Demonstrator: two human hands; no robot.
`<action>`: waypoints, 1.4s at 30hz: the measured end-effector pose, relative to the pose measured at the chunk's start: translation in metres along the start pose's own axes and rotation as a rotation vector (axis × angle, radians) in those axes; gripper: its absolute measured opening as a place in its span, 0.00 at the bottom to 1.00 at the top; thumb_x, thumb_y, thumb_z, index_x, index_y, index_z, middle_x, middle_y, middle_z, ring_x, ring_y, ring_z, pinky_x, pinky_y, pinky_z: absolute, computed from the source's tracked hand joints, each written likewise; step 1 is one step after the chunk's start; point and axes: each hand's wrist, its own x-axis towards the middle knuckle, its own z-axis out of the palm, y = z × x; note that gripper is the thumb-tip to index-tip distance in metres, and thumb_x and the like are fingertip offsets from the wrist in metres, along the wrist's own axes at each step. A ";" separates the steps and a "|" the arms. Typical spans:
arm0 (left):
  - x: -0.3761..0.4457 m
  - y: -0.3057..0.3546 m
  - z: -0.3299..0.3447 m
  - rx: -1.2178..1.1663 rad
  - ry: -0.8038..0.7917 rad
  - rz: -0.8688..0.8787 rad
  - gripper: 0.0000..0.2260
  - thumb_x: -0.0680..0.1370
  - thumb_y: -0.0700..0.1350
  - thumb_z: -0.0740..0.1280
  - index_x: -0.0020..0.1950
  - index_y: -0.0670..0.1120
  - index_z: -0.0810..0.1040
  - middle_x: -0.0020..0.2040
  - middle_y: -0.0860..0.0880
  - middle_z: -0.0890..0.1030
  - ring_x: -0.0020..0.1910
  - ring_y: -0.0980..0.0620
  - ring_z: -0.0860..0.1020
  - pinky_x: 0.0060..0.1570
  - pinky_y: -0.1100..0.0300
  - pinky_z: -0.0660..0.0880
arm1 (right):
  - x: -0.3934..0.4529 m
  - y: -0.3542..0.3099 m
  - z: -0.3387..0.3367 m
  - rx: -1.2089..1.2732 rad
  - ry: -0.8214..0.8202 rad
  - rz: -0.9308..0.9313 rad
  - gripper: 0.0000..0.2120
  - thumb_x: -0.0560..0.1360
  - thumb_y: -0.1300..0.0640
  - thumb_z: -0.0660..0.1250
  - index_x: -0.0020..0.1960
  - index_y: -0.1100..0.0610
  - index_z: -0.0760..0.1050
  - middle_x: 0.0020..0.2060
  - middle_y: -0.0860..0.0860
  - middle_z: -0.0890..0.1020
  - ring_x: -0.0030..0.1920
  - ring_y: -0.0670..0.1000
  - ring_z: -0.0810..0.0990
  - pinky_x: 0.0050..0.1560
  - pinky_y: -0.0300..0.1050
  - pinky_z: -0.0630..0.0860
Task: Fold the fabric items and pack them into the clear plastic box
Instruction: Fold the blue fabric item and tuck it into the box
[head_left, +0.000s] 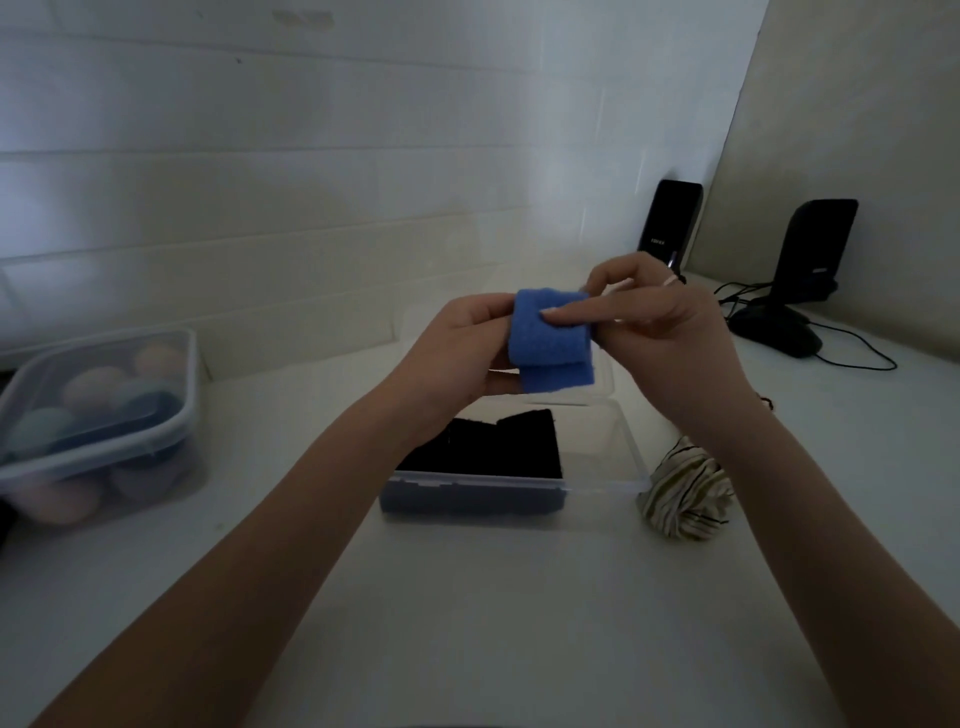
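Blue cloth (550, 338) looks soft, light and thick. Both hands pinch it above the clear box (597, 467): left hand (467, 348) grips one side, right hand (660, 332) presses the fold. Hold the folded edges so it stays shut.

box (597, 447) right half free, black fabric (493, 447) left

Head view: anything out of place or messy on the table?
One thing: the striped fabric sits crumpled on the table right of the clear box, not yet folded. Otherwise tidy: black fabric lies flat inside, and both hands, left hand and right hand, hold the blue fabric folded.
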 end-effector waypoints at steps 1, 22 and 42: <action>0.000 0.001 0.000 -0.051 0.002 -0.027 0.11 0.80 0.41 0.58 0.49 0.51 0.79 0.38 0.55 0.85 0.40 0.55 0.84 0.37 0.61 0.80 | 0.000 0.001 -0.001 -0.028 -0.006 -0.021 0.16 0.71 0.71 0.67 0.53 0.54 0.78 0.48 0.55 0.73 0.41 0.40 0.73 0.47 0.33 0.71; -0.005 0.006 0.007 0.472 0.103 0.488 0.14 0.65 0.28 0.73 0.43 0.43 0.78 0.41 0.49 0.81 0.43 0.53 0.81 0.51 0.61 0.78 | 0.003 -0.004 -0.010 0.367 -0.224 0.774 0.23 0.67 0.35 0.64 0.52 0.51 0.76 0.38 0.56 0.86 0.34 0.51 0.85 0.23 0.35 0.74; -0.009 0.008 -0.014 0.814 -0.375 0.010 0.13 0.65 0.41 0.77 0.44 0.53 0.79 0.43 0.54 0.82 0.43 0.55 0.81 0.50 0.52 0.79 | -0.022 -0.002 -0.024 -0.213 -0.335 0.359 0.06 0.69 0.63 0.72 0.41 0.54 0.78 0.41 0.50 0.84 0.39 0.49 0.84 0.43 0.40 0.80</action>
